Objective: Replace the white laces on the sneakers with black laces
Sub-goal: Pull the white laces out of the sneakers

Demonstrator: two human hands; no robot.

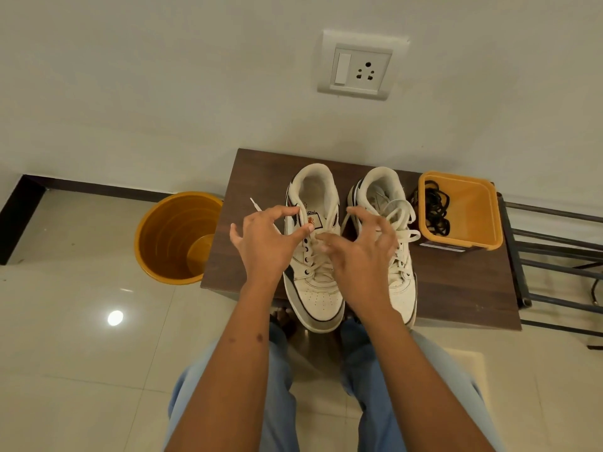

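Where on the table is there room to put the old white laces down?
Bare table shows in front of the yellow box holding the black laces, right of the right sneaker. A narrower bare strip lies left of the left sneaker, toward the orange bucket. The middle is crowded: both sneakers, left hand and right hand.

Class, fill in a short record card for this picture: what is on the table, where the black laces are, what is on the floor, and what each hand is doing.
table: two sneakers, orange box
left sneaker: white lace partly undone
right sneaker: white lace loose on top
black laces: in orange box
floor: orange bucket
left hand: pinches white lace
right hand: fingers spread over laces
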